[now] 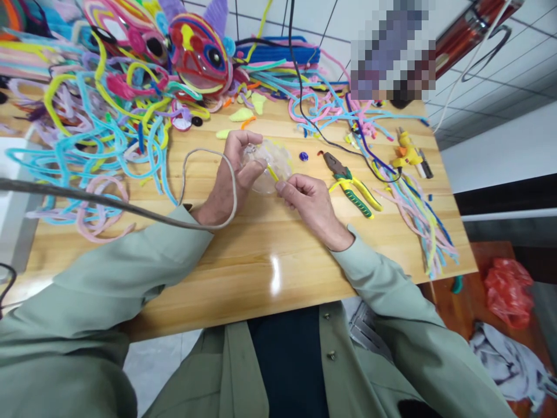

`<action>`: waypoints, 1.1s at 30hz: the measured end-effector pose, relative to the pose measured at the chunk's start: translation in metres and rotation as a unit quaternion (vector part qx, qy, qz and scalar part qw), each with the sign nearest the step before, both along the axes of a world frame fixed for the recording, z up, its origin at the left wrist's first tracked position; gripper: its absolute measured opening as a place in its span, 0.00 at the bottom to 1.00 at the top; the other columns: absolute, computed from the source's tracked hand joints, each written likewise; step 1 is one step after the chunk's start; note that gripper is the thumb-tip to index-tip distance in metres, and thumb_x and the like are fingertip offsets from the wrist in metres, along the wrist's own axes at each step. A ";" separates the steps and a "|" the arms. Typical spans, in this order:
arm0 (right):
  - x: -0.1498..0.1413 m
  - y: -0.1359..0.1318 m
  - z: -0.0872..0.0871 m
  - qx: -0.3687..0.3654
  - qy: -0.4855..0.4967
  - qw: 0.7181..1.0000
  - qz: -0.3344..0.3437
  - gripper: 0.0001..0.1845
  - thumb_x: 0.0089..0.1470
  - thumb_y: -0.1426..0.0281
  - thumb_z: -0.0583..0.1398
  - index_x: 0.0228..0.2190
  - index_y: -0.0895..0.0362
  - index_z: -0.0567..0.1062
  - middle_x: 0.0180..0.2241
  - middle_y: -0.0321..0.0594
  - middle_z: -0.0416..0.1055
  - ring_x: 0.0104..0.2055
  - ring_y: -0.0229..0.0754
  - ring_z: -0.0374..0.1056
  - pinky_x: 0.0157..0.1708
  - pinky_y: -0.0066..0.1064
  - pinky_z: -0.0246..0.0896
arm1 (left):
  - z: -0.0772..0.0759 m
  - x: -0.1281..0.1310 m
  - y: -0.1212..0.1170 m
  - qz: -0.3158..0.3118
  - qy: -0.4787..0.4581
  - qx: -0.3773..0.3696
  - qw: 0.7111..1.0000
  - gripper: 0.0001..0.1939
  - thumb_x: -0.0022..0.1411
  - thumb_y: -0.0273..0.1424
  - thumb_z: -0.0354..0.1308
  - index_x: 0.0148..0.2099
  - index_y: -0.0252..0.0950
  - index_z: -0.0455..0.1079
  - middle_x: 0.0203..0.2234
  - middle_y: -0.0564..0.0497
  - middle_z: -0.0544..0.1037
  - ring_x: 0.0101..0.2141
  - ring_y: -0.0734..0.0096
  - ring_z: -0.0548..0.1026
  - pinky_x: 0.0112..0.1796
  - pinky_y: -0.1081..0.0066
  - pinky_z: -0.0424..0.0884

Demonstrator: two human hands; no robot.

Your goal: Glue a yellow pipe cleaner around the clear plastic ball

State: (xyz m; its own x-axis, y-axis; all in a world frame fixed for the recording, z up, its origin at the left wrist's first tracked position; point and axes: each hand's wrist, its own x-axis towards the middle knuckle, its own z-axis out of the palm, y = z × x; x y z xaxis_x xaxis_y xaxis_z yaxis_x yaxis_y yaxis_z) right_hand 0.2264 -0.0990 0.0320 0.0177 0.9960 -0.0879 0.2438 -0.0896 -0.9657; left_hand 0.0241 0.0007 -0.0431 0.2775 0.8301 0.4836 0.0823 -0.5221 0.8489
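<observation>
The left hand (237, 168) is bent round the near-left side of a clear, round, shallow plastic piece (281, 154), its forefinger curled over the far edge and its thumb laid across the top, a gap showing between the two; the hold looks light, though the fingers underneath are hidden. The right hand (311, 200) is closed in a pinch, thumb against forefinger, on the near end of a short, thin, yellow strip (272, 173); that strip slants up to the left from the right fingertips to just beside the left thumb, over the clear piece.

Just beyond the right fingertips, slightly to their right, lies a small, shiny, dark-blue disc (303, 156); farther right are pliers with green-and-yellow handles (359, 200), then a yellow glue gun (407, 152) and a loose bundle of pastel fuzzy stems (420, 215). Beyond the left fingertips are pale-yellow, fuzzy, leaf-shaped pieces (241, 115); farther off stands a red, round-faced figure with a blue-ringed eye (200, 55); well left of the left fingers spreads a tangle of light-blue, yellow and lilac fuzzy stems (65, 151); a grey cord (130, 209) passes over the left wrist; beneath everything is a pale wooden tabletop (243, 255).
</observation>
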 end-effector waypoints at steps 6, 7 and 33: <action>-0.001 0.000 0.002 0.004 0.001 1.000 -0.001 0.27 0.64 0.46 0.72 0.26 0.53 0.77 0.23 0.32 0.66 0.29 0.38 0.57 0.30 0.34 0.52 | -0.006 0.002 0.007 -0.041 -0.045 -0.053 0.997 0.38 0.72 0.73 0.65 0.66 0.52 0.68 0.57 0.46 0.80 0.53 0.50 0.83 0.50 0.47 0.81; 0.000 0.000 0.001 0.005 0.000 1.000 -0.001 0.28 0.64 0.44 0.72 0.26 0.53 0.77 0.23 0.32 0.66 0.29 0.38 0.57 0.30 0.34 0.52 | -0.006 0.002 0.007 -0.043 -0.045 -0.058 0.996 0.38 0.72 0.74 0.64 0.66 0.53 0.68 0.56 0.47 0.79 0.52 0.51 0.83 0.50 0.46 0.81; -0.001 0.000 -0.001 0.023 0.003 1.000 -0.015 0.27 0.62 0.46 0.72 0.24 0.53 0.76 0.24 0.31 0.61 0.31 0.38 0.53 0.31 0.34 0.49 | 0.000 0.006 0.006 -0.058 -0.131 -0.097 0.985 0.32 0.67 0.65 0.77 0.61 0.54 0.76 0.54 0.50 0.81 0.51 0.52 0.81 0.50 0.55 0.79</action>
